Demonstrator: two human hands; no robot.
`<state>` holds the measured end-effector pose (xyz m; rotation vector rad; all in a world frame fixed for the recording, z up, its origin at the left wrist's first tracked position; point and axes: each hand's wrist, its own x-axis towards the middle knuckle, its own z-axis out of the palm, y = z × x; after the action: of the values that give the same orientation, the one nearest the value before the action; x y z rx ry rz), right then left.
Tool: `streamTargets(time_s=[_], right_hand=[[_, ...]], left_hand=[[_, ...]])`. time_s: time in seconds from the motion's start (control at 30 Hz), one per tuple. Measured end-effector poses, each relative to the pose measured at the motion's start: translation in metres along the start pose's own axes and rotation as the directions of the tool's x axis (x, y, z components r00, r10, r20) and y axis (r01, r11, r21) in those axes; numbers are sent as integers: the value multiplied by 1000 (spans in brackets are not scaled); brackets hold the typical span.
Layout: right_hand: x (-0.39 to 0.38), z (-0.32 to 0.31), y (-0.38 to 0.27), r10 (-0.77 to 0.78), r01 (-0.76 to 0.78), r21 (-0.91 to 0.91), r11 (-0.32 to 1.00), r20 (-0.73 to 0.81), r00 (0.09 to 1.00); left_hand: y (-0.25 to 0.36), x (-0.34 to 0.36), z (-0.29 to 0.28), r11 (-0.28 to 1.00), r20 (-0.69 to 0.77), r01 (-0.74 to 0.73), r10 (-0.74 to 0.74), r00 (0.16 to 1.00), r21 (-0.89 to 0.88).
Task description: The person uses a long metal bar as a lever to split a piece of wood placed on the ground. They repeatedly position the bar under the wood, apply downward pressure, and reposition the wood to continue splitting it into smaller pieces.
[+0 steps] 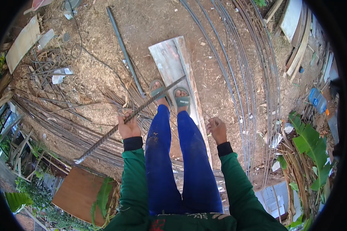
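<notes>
A ribbed steel rebar [104,138] runs slantwise from the lower left up to the far end near my feet. My left hand [129,127] is palm up beneath it, with the bar lying across the fingers, which curl around it. The bar's far end reaches over a pale wooden plank [164,54] on the ground. My right hand [218,130] is held apart from the bar, right of my legs. Its fingers are curled together; whether something thin is pinched in them is too small to make out.
My sandaled feet [182,101] stand at the plank. Long bent rods [239,73] curve along the right, and more rods [65,133] lie at left. A dark metal pipe [125,50] rests ahead. A blue plastic jug [317,101] and a brown board [79,194] lie farther out.
</notes>
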<state>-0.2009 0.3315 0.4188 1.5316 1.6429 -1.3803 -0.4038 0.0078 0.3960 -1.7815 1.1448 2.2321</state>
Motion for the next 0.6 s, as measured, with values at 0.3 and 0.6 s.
streamTargets(time_s=[0.3,0.6], right_hand=[[-17,44,-50,74,-106,237,966,141,987],[0,180,-113,347,-615,541,574,520,781]], left_hand=[[-23,-69,26,997,44,-69,68,997,23],[-10,-58,8,997,160,-42,32,987,59]])
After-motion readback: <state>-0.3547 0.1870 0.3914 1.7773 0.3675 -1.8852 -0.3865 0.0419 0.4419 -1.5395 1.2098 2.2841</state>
